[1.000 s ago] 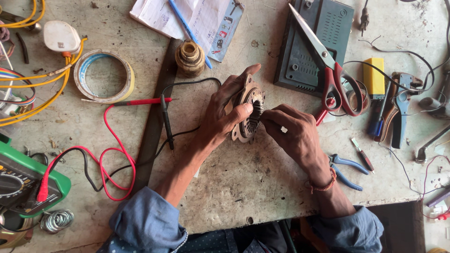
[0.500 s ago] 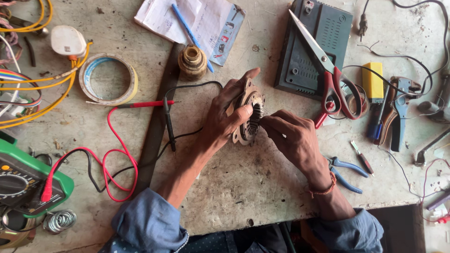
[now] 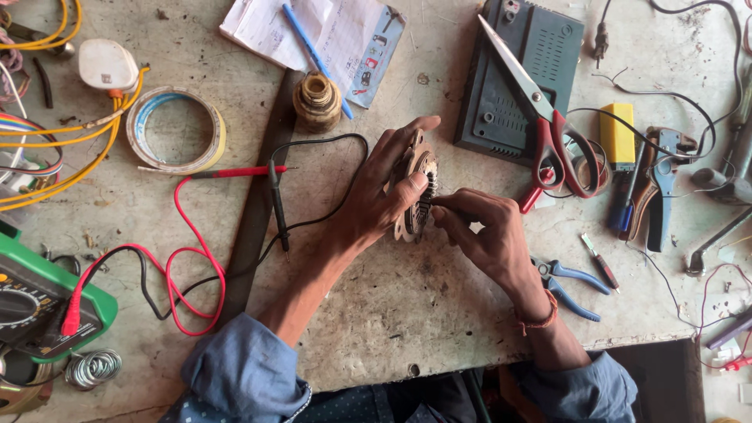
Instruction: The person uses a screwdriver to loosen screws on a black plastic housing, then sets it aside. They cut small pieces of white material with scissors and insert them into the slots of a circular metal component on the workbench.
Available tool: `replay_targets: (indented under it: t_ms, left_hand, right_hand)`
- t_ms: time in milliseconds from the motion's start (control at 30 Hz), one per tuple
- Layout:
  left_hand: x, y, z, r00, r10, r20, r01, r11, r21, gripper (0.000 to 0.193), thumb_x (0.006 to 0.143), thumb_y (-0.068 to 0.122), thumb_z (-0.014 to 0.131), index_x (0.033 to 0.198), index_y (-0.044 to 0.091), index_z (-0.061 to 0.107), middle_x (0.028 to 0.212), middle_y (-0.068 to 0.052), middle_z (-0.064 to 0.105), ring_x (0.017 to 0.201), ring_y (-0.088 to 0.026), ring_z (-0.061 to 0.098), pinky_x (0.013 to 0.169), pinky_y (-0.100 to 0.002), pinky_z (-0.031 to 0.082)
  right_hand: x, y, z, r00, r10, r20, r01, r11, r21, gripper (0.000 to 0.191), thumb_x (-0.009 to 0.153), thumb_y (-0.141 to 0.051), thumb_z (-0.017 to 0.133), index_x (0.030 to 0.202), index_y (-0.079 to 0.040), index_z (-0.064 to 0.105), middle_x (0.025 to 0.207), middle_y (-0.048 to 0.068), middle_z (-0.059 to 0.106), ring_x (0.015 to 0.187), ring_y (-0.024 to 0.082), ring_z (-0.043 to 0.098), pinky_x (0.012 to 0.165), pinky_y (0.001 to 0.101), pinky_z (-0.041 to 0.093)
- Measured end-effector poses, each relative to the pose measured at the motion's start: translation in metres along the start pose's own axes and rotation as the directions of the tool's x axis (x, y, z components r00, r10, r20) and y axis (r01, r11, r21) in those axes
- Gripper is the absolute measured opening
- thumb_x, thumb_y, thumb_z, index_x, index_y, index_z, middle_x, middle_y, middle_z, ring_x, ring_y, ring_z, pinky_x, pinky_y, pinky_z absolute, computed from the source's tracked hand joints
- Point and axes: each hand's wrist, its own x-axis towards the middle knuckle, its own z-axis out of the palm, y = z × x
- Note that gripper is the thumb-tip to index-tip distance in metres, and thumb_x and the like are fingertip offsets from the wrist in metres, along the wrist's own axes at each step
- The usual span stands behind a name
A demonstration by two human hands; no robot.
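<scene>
My left hand grips a round brown motor stator, holding it on edge above the worn bench. Its thumb presses on the stator's rim. My right hand pinches at the stator's slotted edge with thumb and forefinger; what lies between the fingertips is too small to tell. Both wrists come from blue sleeves at the bottom.
Red-handled scissors lie on a dark green panel. Red and black meter probes trail to a green multimeter. A tape roll, a copper coil spool, papers with a blue pen, pliers and crimpers surround the hands.
The stator has tilted a little in my left hand, and my right fingers have shifted along its edge. Both hands stay at the same spot on the bench.
</scene>
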Motion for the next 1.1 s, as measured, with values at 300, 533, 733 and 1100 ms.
replay_targets:
  t_ms: [300,533,733,1100]
  left_hand:
    - [-0.011,-0.014,0.012,0.996,-0.028,0.081,0.006,0.968,0.251,0.111,0.083,0.099,0.013,0.168,0.028,0.005,0.138,-0.018,0.037,0.12,-0.027,0.054,0.104,-0.051,0.055]
    - [-0.012,-0.024,0.001,0.986,-0.012,0.163,-0.031,0.966,0.256,0.097,0.095,0.081,0.008,0.171,0.022,0.01,0.146,-0.019,0.038,0.12,-0.027,0.056,0.096,-0.042,0.063]
    - [-0.01,-0.023,-0.007,0.984,-0.084,-0.159,0.118,0.968,0.223,0.047,0.113,0.039,0.047,0.144,0.004,0.053,0.121,-0.011,0.067,0.103,-0.022,0.072,0.088,-0.036,0.064]
    - [-0.015,-0.019,0.008,0.981,0.119,0.155,-0.19,0.763,0.618,0.044,0.089,-0.002,0.067,0.131,-0.01,0.057,0.127,-0.028,0.059,0.109,-0.039,0.068,0.089,-0.036,0.063]
  right_hand:
    - [-0.007,0.009,0.011,0.946,-0.3,-0.124,0.311,0.946,0.088,0.092,0.079,-0.068,0.072,0.135,0.002,0.052,0.125,0.016,0.062,0.108,0.02,0.068,0.08,0.0324,0.06]
    - [-0.001,-0.003,0.015,0.982,-0.188,-0.032,0.176,0.827,0.534,0.102,0.081,-0.04,0.092,0.147,-0.002,0.025,0.125,0.024,0.067,0.107,0.03,0.073,0.095,0.0414,0.062]
    - [0.002,0.0,0.013,0.991,-0.02,-0.131,0.125,0.46,0.879,0.085,0.086,-0.026,0.088,0.149,-0.002,0.036,0.139,0.019,0.059,0.124,0.028,0.064,0.109,0.0421,0.053]
    - [0.002,0.029,0.007,0.988,0.077,-0.138,0.115,0.245,0.963,0.051,0.099,-0.018,0.07,0.14,-0.004,0.042,0.125,0.016,0.063,0.116,0.025,0.066,0.1,0.0425,0.057]
